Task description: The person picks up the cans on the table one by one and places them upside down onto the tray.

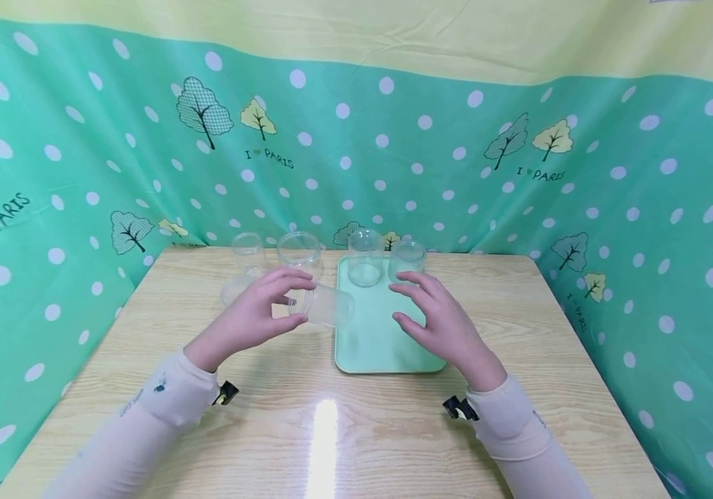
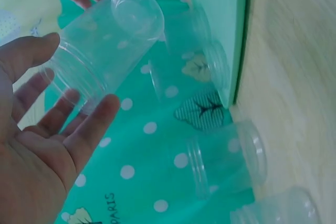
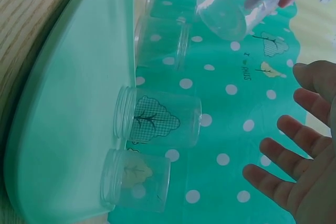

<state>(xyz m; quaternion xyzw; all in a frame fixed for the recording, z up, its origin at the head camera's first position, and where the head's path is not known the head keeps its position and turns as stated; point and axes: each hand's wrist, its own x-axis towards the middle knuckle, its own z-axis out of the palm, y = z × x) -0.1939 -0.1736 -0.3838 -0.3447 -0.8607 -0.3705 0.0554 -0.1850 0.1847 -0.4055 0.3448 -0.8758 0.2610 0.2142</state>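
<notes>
A clear plastic jar [image 1: 333, 307] is gripped by the left hand [image 1: 259, 308], apparently at its mouth; at right, fingers apart, the right hand [image 1: 443, 320] is held near a green tray [image 1: 368, 350].

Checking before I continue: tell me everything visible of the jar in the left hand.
The jar is a clear cylinder, apparently plastic, with ridged rings at its neck and a round base. No lid shows; it looks empty. The left hand grips it by the neck end, holding it off the table, tipped on its side, base toward the right hand, which does not touch it. In the head view, its base end overlaps the left edge of the tray.
</notes>
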